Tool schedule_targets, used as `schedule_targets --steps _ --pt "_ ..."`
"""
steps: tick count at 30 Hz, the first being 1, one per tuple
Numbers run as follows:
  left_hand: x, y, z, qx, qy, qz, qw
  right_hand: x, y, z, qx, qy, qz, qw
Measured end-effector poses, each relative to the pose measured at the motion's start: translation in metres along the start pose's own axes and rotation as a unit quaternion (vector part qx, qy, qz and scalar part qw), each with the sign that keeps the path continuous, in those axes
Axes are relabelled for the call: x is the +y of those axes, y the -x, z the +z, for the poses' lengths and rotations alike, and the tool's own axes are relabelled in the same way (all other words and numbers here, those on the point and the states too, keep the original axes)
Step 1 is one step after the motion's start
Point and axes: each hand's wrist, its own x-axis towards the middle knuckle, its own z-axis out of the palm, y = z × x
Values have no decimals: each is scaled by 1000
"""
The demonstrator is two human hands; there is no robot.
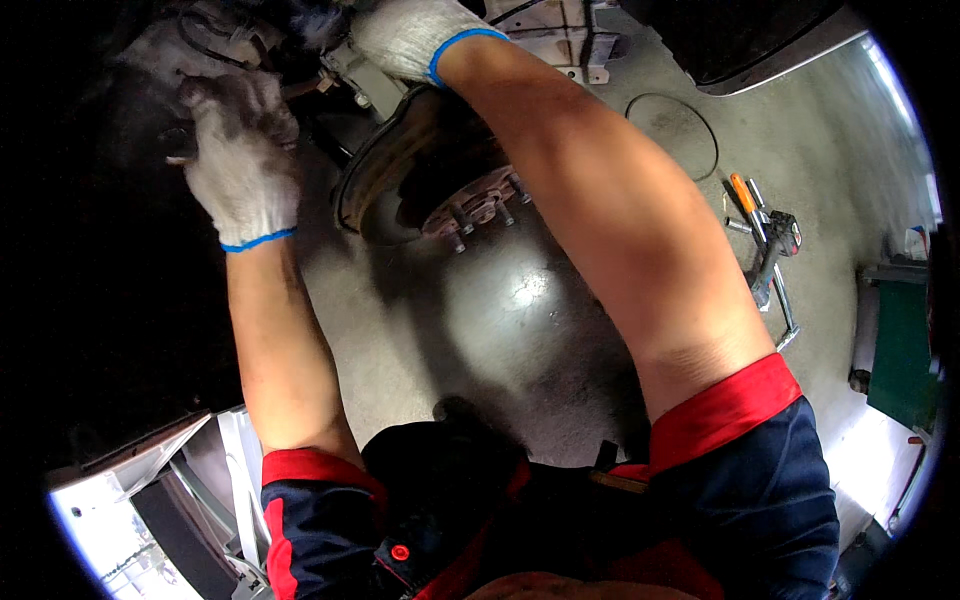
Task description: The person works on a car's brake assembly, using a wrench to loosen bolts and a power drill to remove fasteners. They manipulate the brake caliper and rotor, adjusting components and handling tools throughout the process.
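Observation:
My left hand [243, 150], in a soiled white knit glove with a blue cuff, reaches up into the dark underside of a vehicle. Its fingers are curled; shadow hides what is in them, and a thin stub pokes out beside the glove. In a matching glove, my right hand [415, 40] is up at the top edge, beside a grey metal bracket [375, 85] above the wheel hub. Its fingers are out of sight. Between my forearms sits a rusty brown brake drum or disc [375, 170], with a hub face [480, 205] carrying several wheel studs.
On the concrete floor [520, 330] to the right lie an orange-handled tool [742, 193], a black cordless power tool [782, 235] and a long metal bar [786, 300]. A thin dark cable [715, 135] loops nearby. A green cabinet [900, 345] stands at far right.

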Motion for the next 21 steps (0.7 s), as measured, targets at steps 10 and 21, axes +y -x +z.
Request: schedule_targets --steps 10,21 --pt "-14 46 34 -99 -460 266 841 3 5 1 22 23 -45 998" --pt "-8 46 36 -9 -402 187 896 2 6 1 14 36 -31 999"
